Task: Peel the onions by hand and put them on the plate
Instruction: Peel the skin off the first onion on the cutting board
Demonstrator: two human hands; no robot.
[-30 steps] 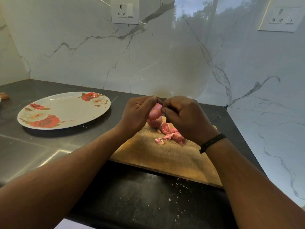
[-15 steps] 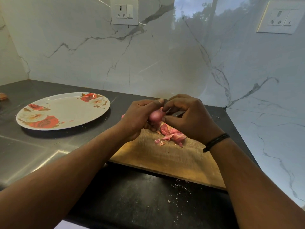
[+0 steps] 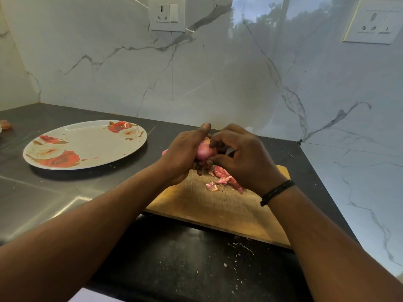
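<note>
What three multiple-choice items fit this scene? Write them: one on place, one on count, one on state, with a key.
1. Where do the loose onion peels lie?
A. on the wooden cutting board
B. on the plate
C. in a bowl

2. How many wall sockets show?
A. one
B. two
C. four

3. What is the state of the floral plate?
A. stacked with onions
B. upside down
C. holds no onion

Key: 1 A, pink scraps sit on the board beneath the right hand. 2 B, one socket above the plate, another at the far right. 3 C, the onion is between the left hand and the right.
</note>
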